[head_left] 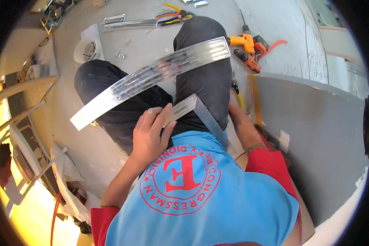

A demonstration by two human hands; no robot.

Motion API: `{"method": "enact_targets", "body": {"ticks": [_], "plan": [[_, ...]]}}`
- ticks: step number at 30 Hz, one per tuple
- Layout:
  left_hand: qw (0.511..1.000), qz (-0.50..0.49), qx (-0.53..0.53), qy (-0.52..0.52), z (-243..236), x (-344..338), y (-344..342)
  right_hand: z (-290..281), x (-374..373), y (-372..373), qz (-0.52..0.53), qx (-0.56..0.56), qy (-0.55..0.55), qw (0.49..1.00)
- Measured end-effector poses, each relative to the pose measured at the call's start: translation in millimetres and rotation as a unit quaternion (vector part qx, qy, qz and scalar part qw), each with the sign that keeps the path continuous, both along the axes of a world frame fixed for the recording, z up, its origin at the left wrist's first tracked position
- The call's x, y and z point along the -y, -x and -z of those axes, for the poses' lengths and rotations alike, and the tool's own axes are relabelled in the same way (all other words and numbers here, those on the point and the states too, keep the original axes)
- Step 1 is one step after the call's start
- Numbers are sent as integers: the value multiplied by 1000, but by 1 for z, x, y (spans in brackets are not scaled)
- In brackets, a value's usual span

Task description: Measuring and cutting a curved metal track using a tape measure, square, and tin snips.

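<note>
My left hand [151,130] is closed on one end of a short, shiny metal strip [180,110], thumb on one side and fingers on the other. This strip has a sharp corner, and its second leg slants down toward my shirt. Across both my thighs rests a long, slightly curved metal strip [151,78], beyond my left hand and not touched by it. My right hand [233,110] is down beside my right thigh; the leg hides its fingers, so what they touch cannot be seen.
An orange drill [248,59] and a yellow power tool [242,42] lie right of my knee. Pliers [174,17] and more metal strips [129,25] lie ahead. A white round container [86,50] stands at left. A grey panel [307,135] rises on my right.
</note>
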State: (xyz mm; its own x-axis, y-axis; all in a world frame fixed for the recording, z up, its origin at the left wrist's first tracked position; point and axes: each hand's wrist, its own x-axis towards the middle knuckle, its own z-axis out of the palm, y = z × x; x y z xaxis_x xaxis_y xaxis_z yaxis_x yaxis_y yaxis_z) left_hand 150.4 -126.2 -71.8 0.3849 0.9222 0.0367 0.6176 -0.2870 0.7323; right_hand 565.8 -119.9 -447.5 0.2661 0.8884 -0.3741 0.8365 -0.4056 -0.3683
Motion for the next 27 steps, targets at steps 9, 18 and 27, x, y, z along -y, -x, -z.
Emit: {"method": "enact_targets", "body": {"ticks": [9,18,27], "plan": [[979,67,191,11,-53,-37,-56,-330,-18,27,227,-313,-280,879],[890,143,385,196,-61,-58,-71,-427,18,127,51,-547,-260,794],[987,30,101,121,-82,-50,-29,-426,-24,159,-52,-519,-70,851]]}}
